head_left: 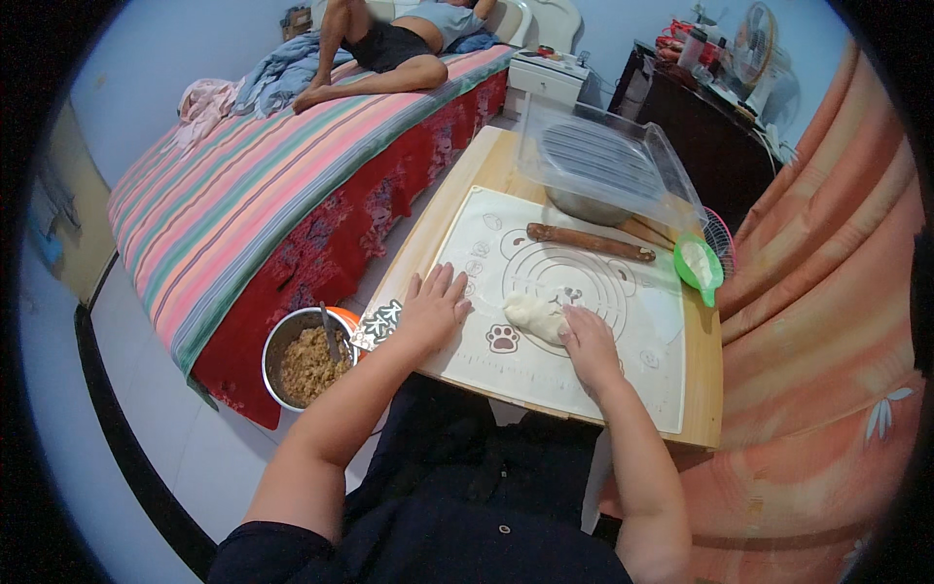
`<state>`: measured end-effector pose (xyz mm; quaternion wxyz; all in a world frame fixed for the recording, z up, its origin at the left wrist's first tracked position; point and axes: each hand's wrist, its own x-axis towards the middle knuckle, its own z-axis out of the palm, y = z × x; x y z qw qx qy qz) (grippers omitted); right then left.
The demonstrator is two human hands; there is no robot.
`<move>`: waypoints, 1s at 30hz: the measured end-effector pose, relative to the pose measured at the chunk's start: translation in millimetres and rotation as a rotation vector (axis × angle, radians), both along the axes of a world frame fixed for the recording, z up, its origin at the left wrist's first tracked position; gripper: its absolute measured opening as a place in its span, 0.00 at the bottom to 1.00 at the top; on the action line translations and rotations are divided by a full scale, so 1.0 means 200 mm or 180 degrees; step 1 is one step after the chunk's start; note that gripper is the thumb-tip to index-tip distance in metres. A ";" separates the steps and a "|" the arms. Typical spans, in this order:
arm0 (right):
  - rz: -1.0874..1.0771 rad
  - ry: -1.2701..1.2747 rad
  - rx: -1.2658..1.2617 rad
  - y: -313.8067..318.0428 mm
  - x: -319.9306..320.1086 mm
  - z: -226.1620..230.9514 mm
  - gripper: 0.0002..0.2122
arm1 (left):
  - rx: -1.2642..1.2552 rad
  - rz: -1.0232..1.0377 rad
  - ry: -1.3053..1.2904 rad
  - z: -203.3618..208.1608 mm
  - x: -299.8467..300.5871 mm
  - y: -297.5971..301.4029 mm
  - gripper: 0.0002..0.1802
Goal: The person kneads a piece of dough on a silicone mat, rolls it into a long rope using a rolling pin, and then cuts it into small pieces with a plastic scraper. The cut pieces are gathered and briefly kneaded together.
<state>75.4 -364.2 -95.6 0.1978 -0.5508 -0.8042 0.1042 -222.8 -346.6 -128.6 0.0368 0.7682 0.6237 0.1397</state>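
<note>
A pale lump of dough lies on the white printed pastry mat, which covers much of the wooden table. My right hand is at the dough's right end, its fingers curled against it; the fingertips are partly hidden. Flat on the mat's left edge rests my left hand, fingers apart and holding nothing. Beyond the dough is a brown wooden rolling pin, lying crosswise. A green scoop with white powder, perhaps flour, sits at the table's right edge.
A clear plastic bin covers part of a metal bowl at the table's far end. Low at left stands a metal pot of brownish filling with a utensil in it. A person lies on the striped bed. Orange curtains hang at right.
</note>
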 end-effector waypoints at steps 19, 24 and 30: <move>-0.0750 -0.0457 -0.0214 0.10 -0.24 0.01 0.13 | 0.0946 -0.0976 -0.0953 0.01 0.51 -0.04 0.13; -0.0685 -0.0222 0.0024 0.21 -0.25 0.07 0.13 | 0.1284 -0.1164 -0.0770 0.10 0.48 0.08 0.11; 0.0053 0.0274 0.0452 0.01 -0.13 0.00 0.09 | 0.0944 -0.1094 -0.1168 0.15 0.39 -0.05 0.09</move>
